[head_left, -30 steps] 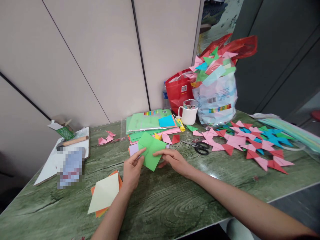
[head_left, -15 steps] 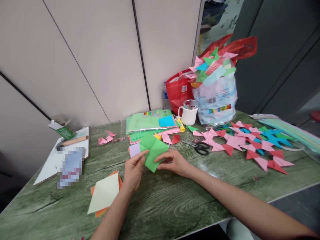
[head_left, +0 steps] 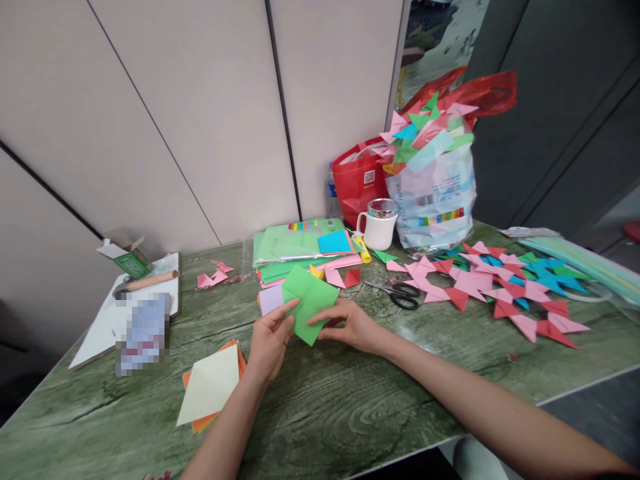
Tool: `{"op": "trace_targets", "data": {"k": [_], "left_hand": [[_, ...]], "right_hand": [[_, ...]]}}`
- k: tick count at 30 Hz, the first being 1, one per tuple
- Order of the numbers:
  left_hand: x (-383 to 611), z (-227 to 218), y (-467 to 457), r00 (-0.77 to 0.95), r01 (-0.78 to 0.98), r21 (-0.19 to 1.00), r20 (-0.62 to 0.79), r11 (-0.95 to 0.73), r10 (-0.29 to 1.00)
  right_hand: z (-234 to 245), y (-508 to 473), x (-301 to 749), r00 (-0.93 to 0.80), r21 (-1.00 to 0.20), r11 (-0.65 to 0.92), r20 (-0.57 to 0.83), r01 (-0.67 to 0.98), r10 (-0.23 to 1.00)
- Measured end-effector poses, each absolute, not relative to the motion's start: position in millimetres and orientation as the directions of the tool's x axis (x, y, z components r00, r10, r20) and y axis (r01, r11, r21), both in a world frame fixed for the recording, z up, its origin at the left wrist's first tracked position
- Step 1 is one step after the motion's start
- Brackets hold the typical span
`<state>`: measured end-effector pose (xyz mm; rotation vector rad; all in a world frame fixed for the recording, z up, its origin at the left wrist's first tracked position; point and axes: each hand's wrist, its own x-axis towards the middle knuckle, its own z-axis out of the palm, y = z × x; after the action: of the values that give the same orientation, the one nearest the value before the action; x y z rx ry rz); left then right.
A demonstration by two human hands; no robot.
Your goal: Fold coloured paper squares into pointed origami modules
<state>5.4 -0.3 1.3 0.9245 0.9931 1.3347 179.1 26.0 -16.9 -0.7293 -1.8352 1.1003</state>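
A green sheet of origami paper, with fold creases across it, is held up over the table between both hands. My left hand pinches its left edge between thumb and fingers. At the right edge, my right hand grips the sheet, fingertips on its front. Behind the green sheet lies a lilac paper, partly covered. Left of my left forearm rests a small pile of cream paper over orange sheets.
Scissors lie right of my hands, beside joined pink and red folded pieces. Behind stand a white mug, a red bag and a plastic bag of folded paper. A green paper pack lies at the back; a white board is left.
The green paper has tilted slightly between my hands, so its creases show less. Both hands keep their hold in nearly the same place.
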Motion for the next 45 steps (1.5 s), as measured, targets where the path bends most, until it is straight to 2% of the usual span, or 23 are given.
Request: {"op": "trace_targets", "data": {"k": [8,16,20,30,36,45], "left_hand": [[6.5,2.0,-2.5,0.016,-0.286,0.958,-0.029,0.032,0.999],[9.9,3.8,-5.7,0.048,-0.254,0.967,-0.016,0.027,0.999],[11.4,3.2,-6.6,0.065,-0.205,0.979,-0.002,0.016,0.998],[12.9,-1.3,-5.0,-0.027,-0.144,0.989,0.010,-0.014,1.000],[13.0,-3.5,-4.7,-0.041,-0.144,0.989,0.025,-0.030,0.999],[13.2,-1.4,-6.4,-0.029,-0.142,0.989,0.026,-0.030,0.999]], "right_hand": [[-14.3,27.5,176.4,-0.318,-0.927,0.349,0.293,0.137,0.902],[-16.1,27.7,173.0,-0.240,-0.977,0.200,0.212,-0.070,0.947],[-14.4,26.9,172.0,-0.221,-0.981,0.161,0.180,-0.105,0.958],[-10.6,23.1,172.2,-0.237,-0.961,0.256,0.273,-0.101,0.932],[-9.1,22.0,172.0,-0.225,-0.950,0.311,0.309,-0.025,0.924],[-11.8,22.6,171.2,-0.196,-0.946,0.324,0.320,-0.016,0.927]]}}
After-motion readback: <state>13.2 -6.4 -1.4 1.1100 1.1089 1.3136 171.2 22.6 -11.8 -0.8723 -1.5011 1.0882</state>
